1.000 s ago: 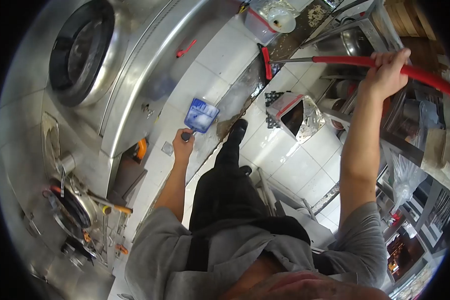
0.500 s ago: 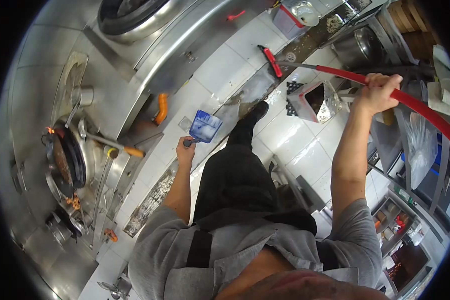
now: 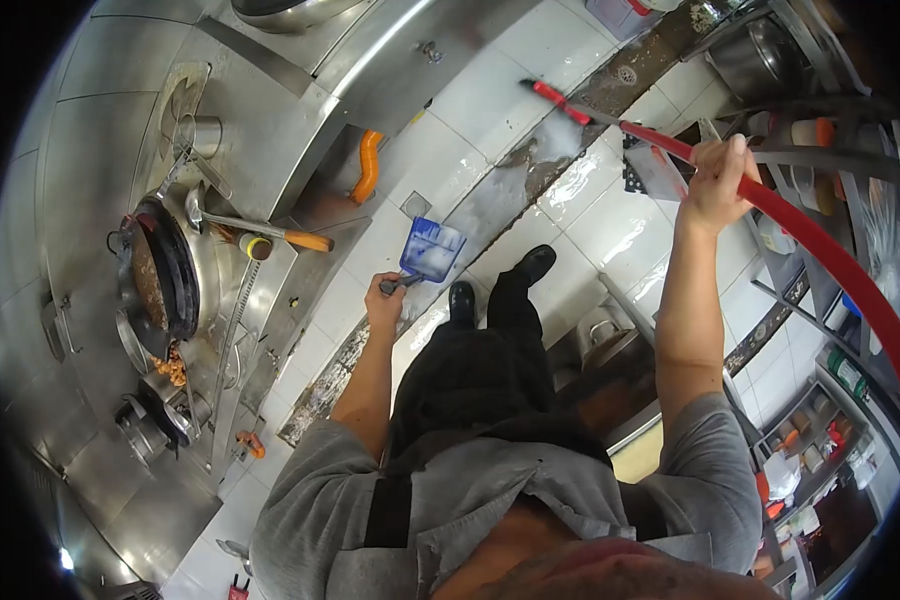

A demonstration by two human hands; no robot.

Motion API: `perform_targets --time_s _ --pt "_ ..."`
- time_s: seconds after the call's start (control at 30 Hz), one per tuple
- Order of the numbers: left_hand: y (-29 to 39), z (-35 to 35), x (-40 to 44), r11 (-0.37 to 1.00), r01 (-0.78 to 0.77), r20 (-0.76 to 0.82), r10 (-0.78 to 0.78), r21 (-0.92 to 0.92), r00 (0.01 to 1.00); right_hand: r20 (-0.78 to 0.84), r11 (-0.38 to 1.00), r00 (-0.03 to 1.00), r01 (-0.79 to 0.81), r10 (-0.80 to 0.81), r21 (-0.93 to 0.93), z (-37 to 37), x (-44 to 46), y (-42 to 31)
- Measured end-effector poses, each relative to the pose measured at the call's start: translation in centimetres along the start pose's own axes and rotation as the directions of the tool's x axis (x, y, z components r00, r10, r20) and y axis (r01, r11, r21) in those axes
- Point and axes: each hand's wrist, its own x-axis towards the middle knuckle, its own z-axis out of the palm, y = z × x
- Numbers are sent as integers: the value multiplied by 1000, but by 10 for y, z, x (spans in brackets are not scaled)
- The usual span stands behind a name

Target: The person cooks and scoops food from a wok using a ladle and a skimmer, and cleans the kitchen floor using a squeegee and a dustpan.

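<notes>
My left hand [image 3: 385, 297] is wrapped round the dark handle of a blue dustpan-like scoop [image 3: 432, 250], which has whitish, wet-looking stuff on its face. The scoop is low over the white tiles, beside a wet grey strip of floor; whether it touches the floor I cannot tell. My right hand [image 3: 718, 183] grips a long red pole [image 3: 838, 262]. At the pole's far end a red and black head [image 3: 557, 101] lies at the floor near whitish foam [image 3: 558, 136].
A steel cooking counter [image 3: 245, 110] runs along the left, with a black wok [image 3: 160, 275] and a wooden-handled ladle [image 3: 305, 240]. An orange pipe [image 3: 367, 167] is under it. Metal shelves [image 3: 830, 155] stand at the right, a steel pot [image 3: 755, 62] at the upper right.
The view has shifted along the counter as the body moved. Both feet now show side by side. Both hands keep their holds, and the right hand with the pole sits lower in view.
</notes>
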Motion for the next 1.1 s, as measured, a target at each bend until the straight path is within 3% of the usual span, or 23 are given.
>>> perform_targets --time_s 0.07,0.17,0.23,0.3,0.4,0.47,0.53,0.6,0.67,0.73,0.77,0.87,0.93,1.0,1.07,1.1 --pt "-14 -6 0 997 -59 -18 60 41 998 44 992 998 33 -39 122 9 -6 -19" --pt "-36 -17 1 998 16 31 -18 60 999 31 986 996 84 -89 141 30 -13 -44" --pt "-61 -26 -3 996 -44 46 48 -71 998 51 984 991 116 -124 139 46 -41 -41" --pt "-88 -36 -10 998 -45 50 48 -53 998 87 988 988 116 -125 99 69 -80 -28" --pt "-113 -44 -15 991 -68 56 75 -117 996 258 1000 966 -12 18 -23 81 -131 9" --pt "-131 -52 -15 995 -28 65 34 -96 997 396 985 917 104 -40 -140 78 -166 0" --pt "-144 -65 -21 989 -13 61 22 -149 998 522 973 852 102 23 -209 73 -192 -31" --pt "-152 -78 -24 1000 -4 21 4 -25 1000 545 979 837 140 -38 -146 62 -210 -52" --pt "-158 -92 -30 998 30 6 -29 -63 1000 515 995 856 79 -35 -65 53 -214 -73" --pt "-171 -107 -35 993 72 -10 -73 -92 997 499 979 867 -98 -4 178 44 -210 -85" --pt "-182 -112 -36 991 111 -22 -113 -70 993 453 972 892 -116 12 203 47 -212 -92" --pt "-201 -129 -48 982 144 -75 -154 -118 985 354 966 935 -116 28 230 48 -202 -110" --pt "-204 -141 -62 991 62 -140 -79 -122 987 347 961 938 -106 11 256 45 -198 -122" --pt "-166 -162 -79 996 56 -155 -66 -69 986 335 958 942 -91 -5 272 43 -201 -132" --pt "-150 -176 -85 949 60 -217 -133 -311 967 305 972 951 -25 -49 232 42 -211 -145" --pt "-174 -175 -78 962 90 -243 -156 -259 957 299 978 953 -11 -53 207 46 -220 -143"
